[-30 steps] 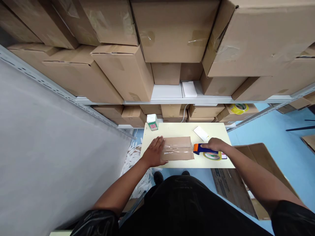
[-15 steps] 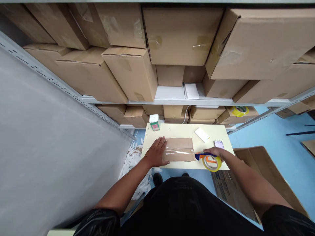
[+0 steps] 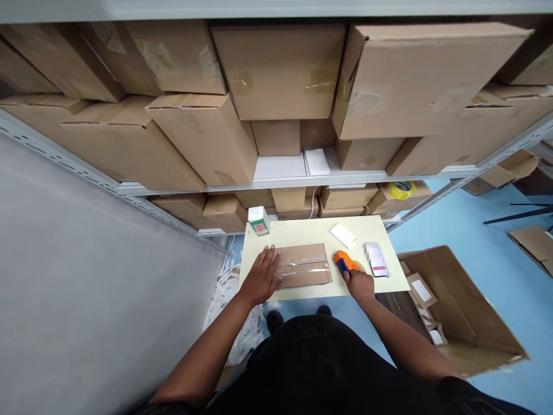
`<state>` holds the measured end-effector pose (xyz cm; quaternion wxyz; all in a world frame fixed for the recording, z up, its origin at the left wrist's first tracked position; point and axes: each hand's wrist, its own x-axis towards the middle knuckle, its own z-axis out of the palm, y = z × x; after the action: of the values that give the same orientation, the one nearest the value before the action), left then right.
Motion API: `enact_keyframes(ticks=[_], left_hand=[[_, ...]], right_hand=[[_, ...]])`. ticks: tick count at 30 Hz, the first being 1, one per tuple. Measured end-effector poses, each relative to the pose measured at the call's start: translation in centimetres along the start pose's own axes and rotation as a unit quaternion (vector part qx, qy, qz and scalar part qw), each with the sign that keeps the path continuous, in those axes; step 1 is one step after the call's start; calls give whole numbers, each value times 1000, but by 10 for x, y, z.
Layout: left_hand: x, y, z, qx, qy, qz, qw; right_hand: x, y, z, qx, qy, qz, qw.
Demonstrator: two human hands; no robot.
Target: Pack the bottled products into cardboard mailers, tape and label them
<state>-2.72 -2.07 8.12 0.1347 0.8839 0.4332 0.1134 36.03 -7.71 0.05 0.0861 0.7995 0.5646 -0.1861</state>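
A small flat cardboard box point(image 3: 305, 274) lies on the cream table, with clear tape running along its middle seam. My left hand point(image 3: 263, 275) rests flat on the box's left end, fingers outstretched. Off the box's right end, my right hand point(image 3: 361, 285) is wrapped round an orange and blue tape dispenser point(image 3: 343, 260). The dispenser is apart from the box, and its yellowish tape roll is mostly hidden behind my hand and the orange body. To the right of it lies a phone point(image 3: 377, 260) with a lit, partly blurred screen.
On the table point(image 3: 294, 229) stand a white and green small box point(image 3: 258, 221) and a flat white box point(image 3: 343, 235). Shelves with cartons point(image 3: 280, 75) rise behind. A tape roll point(image 3: 401, 189) sits on a lower carton. A large open carton point(image 3: 466, 305) stands at right; paper strips point(image 3: 222, 300) litter the left floor.
My right hand has turned the tape dispenser, so its orange body now faces up. It has drawn a little away from the phone. My left hand stays on the box; the view has shifted.
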Motion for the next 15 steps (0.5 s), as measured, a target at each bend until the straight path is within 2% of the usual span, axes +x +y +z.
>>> enact_keyframes(ticks=[4, 8, 12, 14, 15], left_hand=[[-6, 5, 18, -68, 80, -131, 986], [-8, 7, 31, -208, 100, -267, 936], [-6, 9, 24, -327, 93, -267, 902], [-4, 9, 18, -348, 87, -273, 893], [-4, 8, 17, -355, 85, -279, 888]], right_hand=[[16, -10, 12, -25, -4, 13, 1000], [17, -8, 20, -18, -13, 5, 1000], [6, -1, 16, 29, 57, -37, 997], [1, -3, 7, 111, 75, -64, 989], [-1, -6, 1, 168, 65, -73, 981]])
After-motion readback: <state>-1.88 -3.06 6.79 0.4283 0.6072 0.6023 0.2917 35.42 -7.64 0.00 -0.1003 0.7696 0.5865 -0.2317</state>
